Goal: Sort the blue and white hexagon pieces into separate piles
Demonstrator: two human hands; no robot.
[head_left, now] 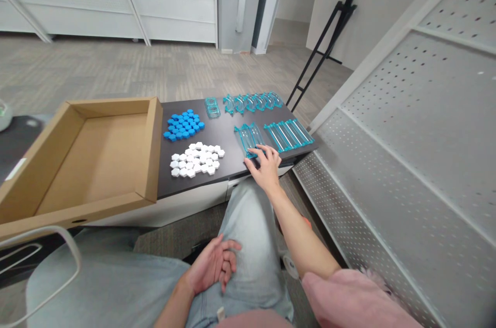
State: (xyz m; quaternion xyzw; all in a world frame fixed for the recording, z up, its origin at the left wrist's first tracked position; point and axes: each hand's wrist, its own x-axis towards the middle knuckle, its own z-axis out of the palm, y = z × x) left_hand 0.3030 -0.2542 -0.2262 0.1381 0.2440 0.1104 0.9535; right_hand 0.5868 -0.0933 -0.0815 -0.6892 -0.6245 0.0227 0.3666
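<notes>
My right hand (265, 165) reaches over the table's front edge, its thumb and fingers apart. Its fingertips are at the near end of a group of clear teal-edged plastic track pieces (248, 137), touching or just above them; no piece is lifted. Beside that group, to the right, lies a row of straight clear teal pieces (289, 135). Palm up on my lap, my left hand (217, 262) rests with loosely curled, parted fingers and holds nothing. Several curved teal pieces (253, 103) and a small stack of teal pieces (212, 107) lie along the back edge.
Blue hexagonal pieces (184, 125) and white hexagonal pieces (197, 159) lie in two clusters on the dark tabletop (228, 162). An open cardboard box (153, 150) stands at the left. White perforated panels (418, 126) rise at the right, and a white cable (75, 250) loops at lower left.
</notes>
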